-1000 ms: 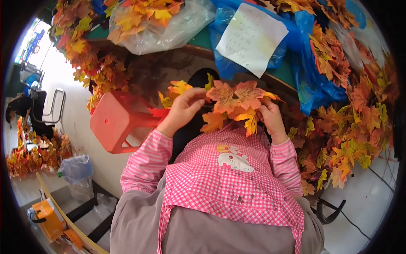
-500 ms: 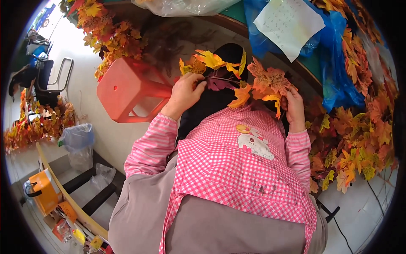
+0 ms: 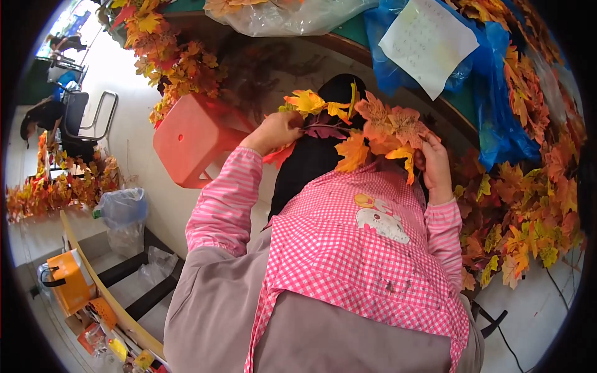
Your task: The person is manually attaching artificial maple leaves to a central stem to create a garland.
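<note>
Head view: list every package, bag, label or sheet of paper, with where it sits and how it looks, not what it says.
Paper sheet: white, rectangular, handwritten, lying on the blue bag at upper right.
Blue plastic bag: crumpled, on the table's right side.
Clear plastic bag: holds orange leaves, top centre.
Bin liner: clear bluish bag, on the floor at left.
Orange box: black handle, lower left.

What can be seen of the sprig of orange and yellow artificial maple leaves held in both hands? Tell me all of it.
The sprig of orange and yellow artificial maple leaves looks like fabric or plastic on a thin dark stem that lies roughly level. Yellow leaves sit at its left end, orange and pale salmon ones at its right, and one purplish leaf near the middle. The left hand pinches the stem end; the right hand grips the leafy end. It is held above the lap, over the pink checked apron.
</note>
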A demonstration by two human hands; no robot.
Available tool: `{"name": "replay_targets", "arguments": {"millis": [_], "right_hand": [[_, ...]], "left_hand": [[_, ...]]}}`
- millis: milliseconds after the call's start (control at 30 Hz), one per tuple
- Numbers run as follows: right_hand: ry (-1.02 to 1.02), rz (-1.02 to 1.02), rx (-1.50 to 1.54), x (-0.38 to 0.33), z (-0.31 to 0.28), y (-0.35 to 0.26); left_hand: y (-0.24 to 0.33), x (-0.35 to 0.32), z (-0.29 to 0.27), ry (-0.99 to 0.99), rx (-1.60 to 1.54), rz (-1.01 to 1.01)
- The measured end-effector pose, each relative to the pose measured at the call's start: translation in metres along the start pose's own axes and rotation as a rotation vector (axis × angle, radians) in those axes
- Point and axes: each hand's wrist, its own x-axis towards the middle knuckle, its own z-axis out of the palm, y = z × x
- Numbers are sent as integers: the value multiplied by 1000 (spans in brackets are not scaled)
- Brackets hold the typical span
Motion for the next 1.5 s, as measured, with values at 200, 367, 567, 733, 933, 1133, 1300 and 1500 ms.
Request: {"name": "replay_targets", "arguments": {"millis": [200, 367, 567, 733, 933, 1133, 1300, 1500], "right_hand": [[-15, 21, 34, 6, 7, 1], [-187, 81, 44, 2, 25, -6], [-270, 97, 64, 1, 27, -23], [-205, -82, 145, 7, 10, -14], [-120, -109, 79, 8, -17, -13], [-280, -70, -101, -19, 6, -45], [-377, -155, -65, -34, 46, -63], [-364, -182, -64, -43, 47, -70]], "left_hand": [[-14, -16, -24, -148, -257, 46], [13, -43, -81, 28, -579, 33], [76, -60, -115, 290, 40, 78], [64, -51, -97, 280, 167, 300], [65, -46, -83, 367, 193, 436], [87, -42, -167, 607, 495, 715], [167, -92, -208, 663, 422, 527], [170, -115, -212, 711, 648, 614]]}}
